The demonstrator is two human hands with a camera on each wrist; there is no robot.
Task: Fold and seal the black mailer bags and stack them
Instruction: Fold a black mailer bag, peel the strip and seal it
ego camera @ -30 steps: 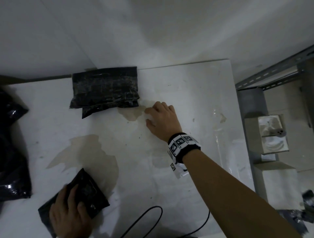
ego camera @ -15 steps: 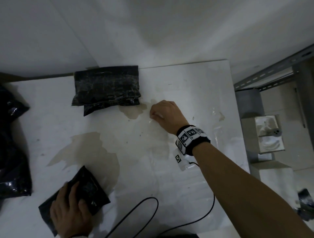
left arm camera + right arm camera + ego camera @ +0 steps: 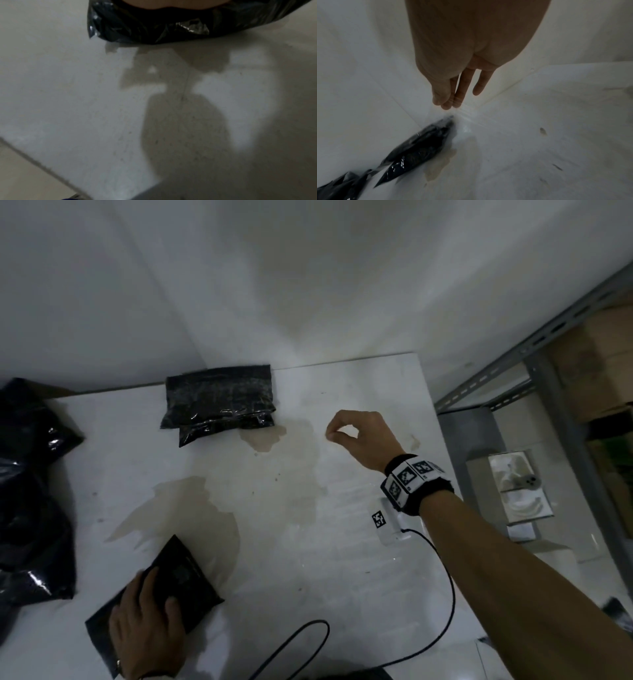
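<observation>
Left hand (image 3: 145,633): laid flat, fingers straight, on mailer bag (image 3: 181,573) at bench (image 3: 359,577) near edge.
Right hand (image 3: 359,436): raised; thumb and forefinger pinched, nothing discernible between them.
Stacked bags (image 3: 219,402): far edge.

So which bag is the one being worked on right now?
Look at the white table, at its near left corner. The small black mailer bag lies there at an angle, alone, pressed flat under the left hand; the other bags lie untouched.

Folded mailer (image 3: 154,587) flat; stack (image 3: 219,402) beyond
</observation>
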